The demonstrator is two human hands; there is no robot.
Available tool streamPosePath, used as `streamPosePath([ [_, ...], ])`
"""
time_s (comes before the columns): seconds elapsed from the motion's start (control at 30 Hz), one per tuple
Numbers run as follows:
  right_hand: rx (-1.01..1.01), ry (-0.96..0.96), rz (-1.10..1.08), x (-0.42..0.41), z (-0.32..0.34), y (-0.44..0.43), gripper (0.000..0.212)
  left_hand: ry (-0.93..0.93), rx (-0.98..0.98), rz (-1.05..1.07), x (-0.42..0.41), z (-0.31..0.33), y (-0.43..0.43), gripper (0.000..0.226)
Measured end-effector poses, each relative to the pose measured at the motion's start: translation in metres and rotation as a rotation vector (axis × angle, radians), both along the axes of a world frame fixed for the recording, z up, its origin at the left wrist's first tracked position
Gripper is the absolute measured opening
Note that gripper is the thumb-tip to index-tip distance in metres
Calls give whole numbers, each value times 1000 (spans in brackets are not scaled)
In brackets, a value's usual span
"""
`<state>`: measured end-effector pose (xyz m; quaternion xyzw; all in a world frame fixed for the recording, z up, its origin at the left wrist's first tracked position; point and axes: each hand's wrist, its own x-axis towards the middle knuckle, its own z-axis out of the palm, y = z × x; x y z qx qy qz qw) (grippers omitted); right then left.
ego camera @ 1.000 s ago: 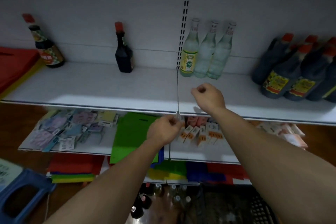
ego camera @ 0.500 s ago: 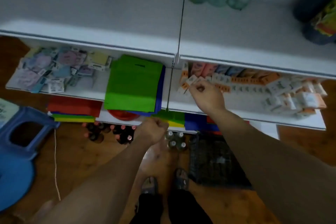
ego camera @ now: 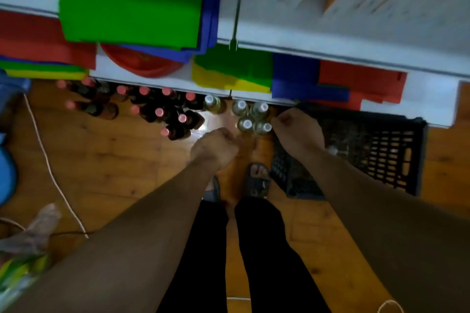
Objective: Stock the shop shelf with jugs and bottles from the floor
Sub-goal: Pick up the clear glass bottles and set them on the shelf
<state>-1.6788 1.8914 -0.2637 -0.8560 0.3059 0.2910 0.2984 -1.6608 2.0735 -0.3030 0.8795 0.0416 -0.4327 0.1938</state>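
I look straight down at the wooden floor below the shelf unit. Several clear bottles with silver caps (ego camera: 250, 115) stand in a cluster at the shelf's foot. To their left stand several dark bottles with red caps (ego camera: 162, 112). My left hand (ego camera: 216, 148) is a closed fist with nothing in it, just below and left of the clear bottles. My right hand (ego camera: 296, 131) hangs with fingers curled right beside the clear bottles, touching none that I can see. The upper shelf with stocked bottles is out of view.
A black plastic crate (ego camera: 381, 155) sits on the floor at the right, under my right arm. Stacked green, blue, red and yellow bags (ego camera: 132, 0) fill the lower shelves (ego camera: 330, 43). A white cord (ego camera: 48, 162) runs across the floor left. My sandalled feet (ego camera: 256, 180) stand between.
My view has swung from the upper shelf down to the floor. Both hands have dropped from shelf height to just above the floor bottles.
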Motion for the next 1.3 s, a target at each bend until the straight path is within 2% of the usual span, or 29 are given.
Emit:
streamPosePath([
  [0.17,-26,53,-21,-20,-98,0,16,-35,17,-46,1,-88,-18,29],
  [0.33,-69,-24,-110,-24,-162,-2,42,-94,-33,-44,3,-158,-33,46],
  [0.4,-59,-36,-116,-23,-181,-2,51,-118,-55,-25,2,-179,-37,51],
  [0.67,-1,-26,-156,-24,-232,6,50,-264,-288,55,-3,-218,-46,41],
  [0.87,-30,-110,-193,-25,-232,1,27,-276,-343,143,-1,-227,-44,31],
  [1.0,-13,-160,-208,-30,-212,4,26,-291,-382,188,-13,-213,-32,35],
  [1.3,-18,-194,-99,-35,-101,15,23,-223,-456,254,-13,-106,5,40],
])
